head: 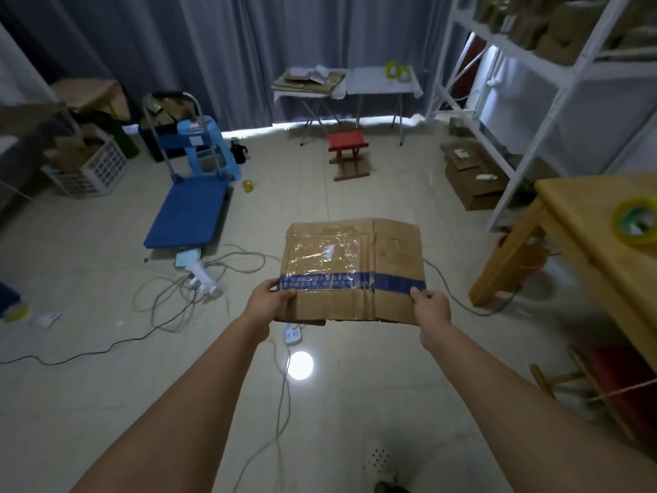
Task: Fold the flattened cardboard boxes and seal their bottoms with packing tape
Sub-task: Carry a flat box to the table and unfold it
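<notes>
A flattened brown cardboard box (352, 257) with a blue printed tape band and clear tape across it is held flat in the air in front of me, above the tiled floor. My left hand (268, 297) grips its near left edge. My right hand (430, 302) pinches its near right edge at the blue band. A roll of packing tape (636, 222) with a yellowish rim lies on the wooden table (576, 215) at the right, apart from both hands.
A blue platform trolley (188, 215) and a blue stool stand at the left. Cables and a power strip (293, 334) trail across the floor. A red folding stool (346, 151), a folding table with cardboard (309, 80), white shelving (533, 83) and floor boxes (473, 176) line the far side and right.
</notes>
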